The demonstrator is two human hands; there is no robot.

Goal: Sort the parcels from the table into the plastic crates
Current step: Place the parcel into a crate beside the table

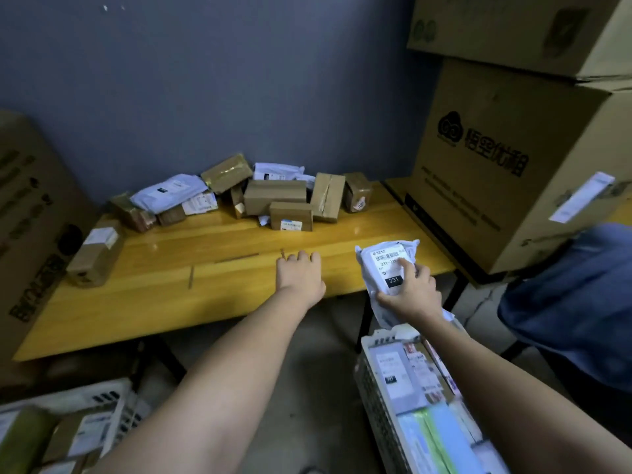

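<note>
My right hand (412, 294) grips a white poly-bag parcel (384, 260) with a barcode label reading 231, held over the table's front right corner. My left hand (299, 273) reaches out over the yellow wooden table (212, 295), fingers relaxed, holding nothing. Several cardboard boxes and white bags are piled at the table's back edge, among them a small labelled box (290, 216) and a white bag (169, 193). One brown box (95, 253) lies alone at the left end. A white plastic crate (372, 381) with parcels sits below my right arm, another crate (102, 398) at bottom left.
Large printed cardboard cartons (506, 159) are stacked at the right, and another carton (30, 213) stands at the left. A blue cloth-covered object (574, 302) is beside the right crate. A blue-grey wall runs behind the table.
</note>
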